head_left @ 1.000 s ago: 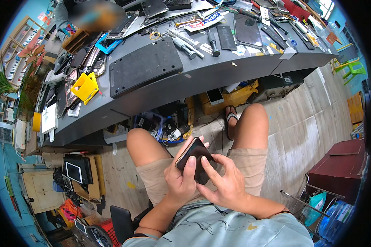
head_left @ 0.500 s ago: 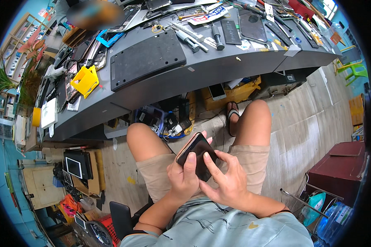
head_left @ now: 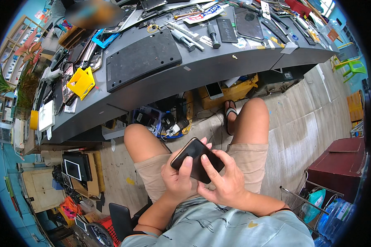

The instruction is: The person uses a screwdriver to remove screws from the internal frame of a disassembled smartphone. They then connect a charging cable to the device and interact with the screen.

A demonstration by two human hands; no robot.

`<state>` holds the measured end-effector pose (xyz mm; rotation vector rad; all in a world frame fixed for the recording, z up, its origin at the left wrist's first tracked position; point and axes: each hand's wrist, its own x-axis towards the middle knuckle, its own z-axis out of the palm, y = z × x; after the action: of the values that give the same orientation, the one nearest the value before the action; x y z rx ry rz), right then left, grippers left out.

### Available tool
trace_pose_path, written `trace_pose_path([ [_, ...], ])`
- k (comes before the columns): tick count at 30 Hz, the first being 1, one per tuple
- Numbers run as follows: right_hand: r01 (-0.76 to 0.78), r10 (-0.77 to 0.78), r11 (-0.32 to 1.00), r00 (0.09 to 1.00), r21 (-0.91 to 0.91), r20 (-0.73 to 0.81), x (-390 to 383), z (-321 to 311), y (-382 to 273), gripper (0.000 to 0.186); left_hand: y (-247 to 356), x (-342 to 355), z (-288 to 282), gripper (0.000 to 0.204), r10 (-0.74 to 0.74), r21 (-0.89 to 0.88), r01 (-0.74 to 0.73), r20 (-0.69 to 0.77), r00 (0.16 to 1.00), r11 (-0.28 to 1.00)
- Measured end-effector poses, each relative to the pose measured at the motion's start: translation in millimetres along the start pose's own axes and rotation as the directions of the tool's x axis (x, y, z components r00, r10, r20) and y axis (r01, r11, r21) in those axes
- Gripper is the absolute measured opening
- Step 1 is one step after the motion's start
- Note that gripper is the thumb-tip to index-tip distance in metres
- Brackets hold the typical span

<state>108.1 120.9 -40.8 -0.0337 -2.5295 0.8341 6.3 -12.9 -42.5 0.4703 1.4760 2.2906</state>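
Over my lap I hold a dark smartphone (head_left: 197, 164) with a gold-coloured edge, its black screen facing up and tilted. My left hand (head_left: 178, 175) is wrapped round its left side, the thumb lying on the screen. Fingertips show beyond the phone's far edge. My right hand (head_left: 226, 177) grips the phone's right side, its index finger laid on the glass and its thumb near the lower corner. What lies under the phone is hidden.
Ahead curves a grey workbench (head_left: 148, 86) carrying a black laptop bottom cover (head_left: 144, 59), a yellow stand (head_left: 82, 82), screwdrivers (head_left: 213, 35) and a dark tablet-like panel (head_left: 248, 24). Beneath it are a bin of cables (head_left: 169, 123) and a yellow box (head_left: 235, 88). A maroon cabinet (head_left: 336, 164) stands right.
The phone has turned flatter toward me, so more of its screen shows. My left thumb and right index finger remain on the glass. The whole view has shifted slightly.
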Motion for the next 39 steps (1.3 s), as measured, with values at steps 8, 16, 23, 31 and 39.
trace_pose_path([
  [8,0.052,-0.053,0.997,0.999,-0.063,-0.01,-0.1,-2.6,4.4,0.084,10.3,-1.1,-16.8,0.02,-0.082,0.288,0.102,-0.081,0.993,0.952],
  [16,0.057,-0.064,0.993,0.996,0.104,0.06,8.6,-10.4,14.0,0.087,7.7,-2.9,-14.1,0.014,-0.094,0.005,0.097,-0.189,0.978,0.995],
  [23,-0.377,0.243,0.683,0.925,0.625,0.293,21.3,-31.0,30.1,0.041,6.1,-3.5,-16.0,0.022,-0.09,-0.211,0.048,-0.192,0.977,0.976],
  [31,-0.337,0.231,0.752,0.94,0.567,0.253,25.5,-41.7,34.3,0.023,10.2,0.4,-38.1,0.018,-0.157,-0.083,0.159,0.034,0.987,0.984],
  [39,-0.238,0.133,0.888,0.952,0.393,0.276,38.6,-55.1,33.7,0.02,20.4,11.6,-33.2,0.027,-0.214,0.3,0.179,0.088,0.973,0.937],
])
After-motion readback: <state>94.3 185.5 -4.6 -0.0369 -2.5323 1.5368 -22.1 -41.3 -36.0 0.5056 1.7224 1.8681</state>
